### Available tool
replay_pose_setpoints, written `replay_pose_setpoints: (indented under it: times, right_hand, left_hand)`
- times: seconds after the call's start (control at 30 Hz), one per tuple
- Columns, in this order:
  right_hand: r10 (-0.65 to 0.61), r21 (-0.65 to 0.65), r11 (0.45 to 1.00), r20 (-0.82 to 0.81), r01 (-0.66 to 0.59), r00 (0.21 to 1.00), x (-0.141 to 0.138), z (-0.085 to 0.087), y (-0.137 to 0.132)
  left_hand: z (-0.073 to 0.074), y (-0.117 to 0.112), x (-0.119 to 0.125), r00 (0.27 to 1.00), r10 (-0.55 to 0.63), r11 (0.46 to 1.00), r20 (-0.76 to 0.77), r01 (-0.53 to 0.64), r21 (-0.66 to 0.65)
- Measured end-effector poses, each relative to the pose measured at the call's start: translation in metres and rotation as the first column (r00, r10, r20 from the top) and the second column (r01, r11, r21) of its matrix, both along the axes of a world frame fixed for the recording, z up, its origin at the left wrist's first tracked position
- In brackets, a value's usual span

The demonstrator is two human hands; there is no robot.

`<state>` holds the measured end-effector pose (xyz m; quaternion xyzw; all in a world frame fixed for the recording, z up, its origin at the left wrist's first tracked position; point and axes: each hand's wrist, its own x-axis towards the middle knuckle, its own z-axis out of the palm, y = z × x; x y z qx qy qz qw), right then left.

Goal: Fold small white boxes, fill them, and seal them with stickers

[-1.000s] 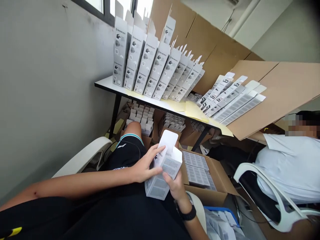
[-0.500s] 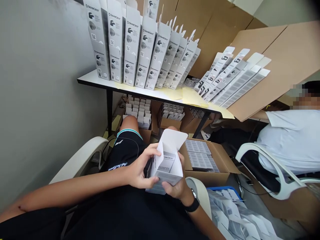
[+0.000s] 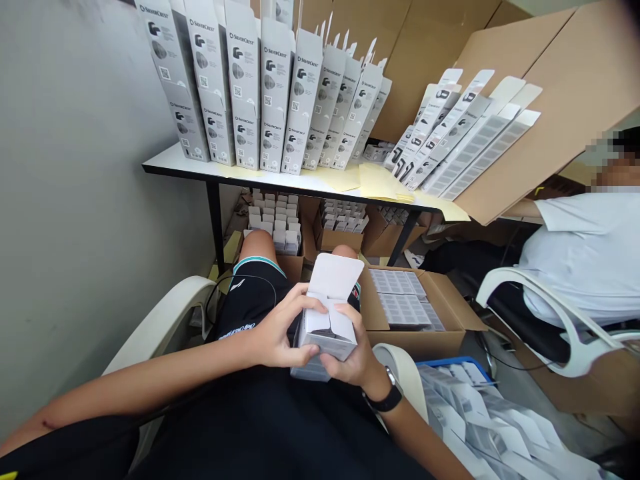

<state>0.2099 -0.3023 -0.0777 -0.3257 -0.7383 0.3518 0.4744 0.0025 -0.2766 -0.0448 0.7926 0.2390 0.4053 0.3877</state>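
Your left hand (image 3: pixel 275 337) and right hand (image 3: pixel 356 359) both hold the small white carton (image 3: pixel 327 340) over your lap, short of the desk (image 3: pixel 170 165). Change noted: half a second ago a printed side flap stood up from the open end; it now lies folded inward with a right fingertip on it. A second ago the carton lay slanted, long face toward you; its open end now points up. The lid flap (image 3: pixel 336 277) stands open. Left grip: fingers wrapped round the carton's left wall. Right grip: pinching the right wall from below. Judgement: closure partway, inner flaps down, lid untucked. Upright SilverCrest cartons (image 3: pixel 260 87) line the desk; an open cardboard box (image 3: pixel 425 337) sits beside your right knee.
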Motion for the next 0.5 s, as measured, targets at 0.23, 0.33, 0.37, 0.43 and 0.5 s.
replay_pose_setpoints:
  times: [0.23,0.33,0.37,0.43,0.5]
  right_hand:
    - [-0.017,-0.136,0.99,0.108,0.031,0.994,0.008,0.006,0.004]
    - [0.026,-0.234,0.972,0.017,-0.021,1.0,0.011,0.006,0.01]
    - [-0.005,-0.248,0.969,-0.06,-0.011,0.998,0.012,0.008,0.014]
    - [-0.134,-0.294,0.954,-0.241,0.059,0.961,0.014,0.014,0.027]
    - [-0.242,-0.393,0.914,-0.34,0.096,0.909,0.017,0.023,0.046]
  left_hand:
    - [0.004,0.003,0.004,0.999,0.032,0.988,-0.043,-0.038,-0.147]
    - [0.003,0.01,0.004,0.996,0.058,0.978,-0.066,-0.07,-0.198]
    - [0.003,0.012,0.004,0.995,0.069,0.974,-0.072,-0.083,-0.212]
    - [0.002,0.014,0.005,0.994,0.086,0.967,-0.074,-0.101,-0.235]
    - [0.0,0.015,0.005,0.993,0.091,0.961,-0.075,-0.107,-0.254]
